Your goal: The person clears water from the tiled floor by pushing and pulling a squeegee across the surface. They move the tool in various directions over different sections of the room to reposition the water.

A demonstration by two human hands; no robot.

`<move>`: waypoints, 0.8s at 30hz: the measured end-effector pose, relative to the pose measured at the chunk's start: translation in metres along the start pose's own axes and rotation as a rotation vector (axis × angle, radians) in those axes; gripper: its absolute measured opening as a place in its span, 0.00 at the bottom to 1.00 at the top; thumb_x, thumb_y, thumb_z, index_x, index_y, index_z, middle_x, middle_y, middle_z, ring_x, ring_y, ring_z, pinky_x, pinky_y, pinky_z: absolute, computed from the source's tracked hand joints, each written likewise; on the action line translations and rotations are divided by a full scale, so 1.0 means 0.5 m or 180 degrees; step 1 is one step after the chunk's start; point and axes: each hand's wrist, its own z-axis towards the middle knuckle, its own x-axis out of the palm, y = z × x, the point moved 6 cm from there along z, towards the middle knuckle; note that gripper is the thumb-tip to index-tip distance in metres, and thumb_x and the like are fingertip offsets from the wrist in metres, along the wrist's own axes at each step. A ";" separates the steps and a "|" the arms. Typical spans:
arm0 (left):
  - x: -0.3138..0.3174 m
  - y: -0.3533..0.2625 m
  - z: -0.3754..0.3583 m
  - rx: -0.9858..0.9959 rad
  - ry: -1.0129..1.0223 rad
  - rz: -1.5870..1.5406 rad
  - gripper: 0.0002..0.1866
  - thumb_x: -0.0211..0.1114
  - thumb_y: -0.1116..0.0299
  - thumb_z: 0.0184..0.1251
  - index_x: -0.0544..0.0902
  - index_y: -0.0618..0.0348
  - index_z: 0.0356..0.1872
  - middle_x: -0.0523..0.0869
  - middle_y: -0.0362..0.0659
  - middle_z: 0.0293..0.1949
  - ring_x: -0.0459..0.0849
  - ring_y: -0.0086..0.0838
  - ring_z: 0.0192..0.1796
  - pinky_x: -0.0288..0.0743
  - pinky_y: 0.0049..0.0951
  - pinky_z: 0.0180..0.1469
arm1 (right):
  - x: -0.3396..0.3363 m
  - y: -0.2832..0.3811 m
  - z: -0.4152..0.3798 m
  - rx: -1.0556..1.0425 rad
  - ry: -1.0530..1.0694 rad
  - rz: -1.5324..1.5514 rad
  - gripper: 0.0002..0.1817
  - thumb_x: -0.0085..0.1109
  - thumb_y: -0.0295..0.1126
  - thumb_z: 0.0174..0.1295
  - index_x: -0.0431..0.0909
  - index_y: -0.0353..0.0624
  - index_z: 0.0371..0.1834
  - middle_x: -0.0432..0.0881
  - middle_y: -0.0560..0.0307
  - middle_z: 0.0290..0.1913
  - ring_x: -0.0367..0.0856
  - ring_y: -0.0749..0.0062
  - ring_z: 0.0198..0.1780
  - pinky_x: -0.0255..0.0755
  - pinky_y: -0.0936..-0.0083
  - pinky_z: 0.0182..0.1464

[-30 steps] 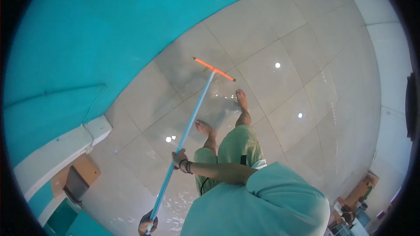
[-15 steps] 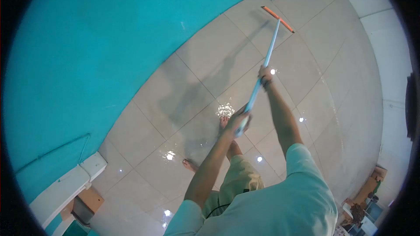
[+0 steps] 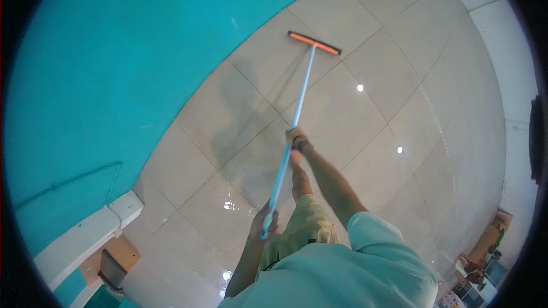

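A floor squeegee (image 3: 301, 92) with a long light-blue handle reaches out ahead of me over the tiled floor. Its orange head (image 3: 315, 43) has a dark blade along the far edge and is over the tiles near the turquoise wall. My right hand (image 3: 297, 137) is wrapped round the handle about halfway along. Close to my body, my left hand (image 3: 265, 221) grips the handle's near end, just above the end cap. Just beyond my right hand's wrist, one bare foot (image 3: 295, 159) shows partly under the arm.
Grey floor tiles (image 3: 348, 108) look wet and shiny in places. A turquoise wall (image 3: 125, 63) runs along the left, with a white ledge (image 3: 91, 239) and a brown box (image 3: 121, 254) at lower left. Cardboard and assorted items (image 3: 482, 256) lie at lower right, by the pale wall (image 3: 522, 159).
The squeegee's head has swung left and come nearer, turning its dark blade outward. Both hands, still on the handle, have moved back toward my body and to the left.
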 end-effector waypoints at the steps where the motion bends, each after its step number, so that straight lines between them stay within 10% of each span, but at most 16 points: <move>1: -0.023 0.006 -0.066 0.0081 0.0124 -0.0033 0.15 0.45 0.65 0.59 0.61 0.58 0.46 0.69 0.41 0.22 0.64 0.19 0.11 0.59 0.16 0.06 | 0.052 -0.001 -0.064 0.0091 0.0087 0.0019 0.18 0.44 0.41 0.53 0.71 0.38 0.17 0.72 0.55 0.14 0.73 0.72 0.18 0.67 0.73 0.18; 10: -0.405 0.217 -0.589 0.0113 0.0137 -0.0321 0.11 0.46 0.64 0.59 0.67 0.59 0.39 0.68 0.39 0.16 0.61 0.21 0.07 0.59 0.18 0.06 | 0.539 -0.145 -0.530 0.0067 0.1042 -0.0274 0.22 0.38 0.42 0.57 0.70 0.29 0.21 0.74 0.48 0.16 0.75 0.64 0.15 0.71 0.72 0.15; 15: -0.465 0.299 -0.855 0.0531 -0.1154 -0.0589 0.11 0.47 0.63 0.58 0.68 0.59 0.36 0.69 0.40 0.15 0.63 0.21 0.08 0.60 0.18 0.06 | 0.740 -0.245 -0.762 0.0289 0.1393 -0.0304 0.25 0.38 0.47 0.57 0.69 0.33 0.20 0.73 0.51 0.15 0.74 0.67 0.13 0.70 0.75 0.13; 20: -0.456 0.279 -1.079 0.1117 -0.1037 -0.0286 0.26 0.45 0.57 0.56 0.58 0.55 0.56 0.74 0.52 0.27 0.69 0.27 0.14 0.66 0.20 0.11 | 0.855 -0.275 -0.941 0.0579 0.1887 -0.0077 0.25 0.36 0.50 0.56 0.69 0.36 0.22 0.74 0.52 0.16 0.73 0.68 0.12 0.70 0.76 0.12; 24: -0.438 0.216 -1.169 0.2386 -0.0854 0.0407 0.29 0.40 0.42 0.53 0.70 0.62 0.35 0.75 0.49 0.22 0.74 0.37 0.21 0.70 0.33 0.26 | 0.887 -0.271 -0.985 0.0601 0.2922 -0.0083 0.27 0.30 0.55 0.56 0.68 0.40 0.31 0.75 0.52 0.18 0.73 0.70 0.13 0.69 0.76 0.14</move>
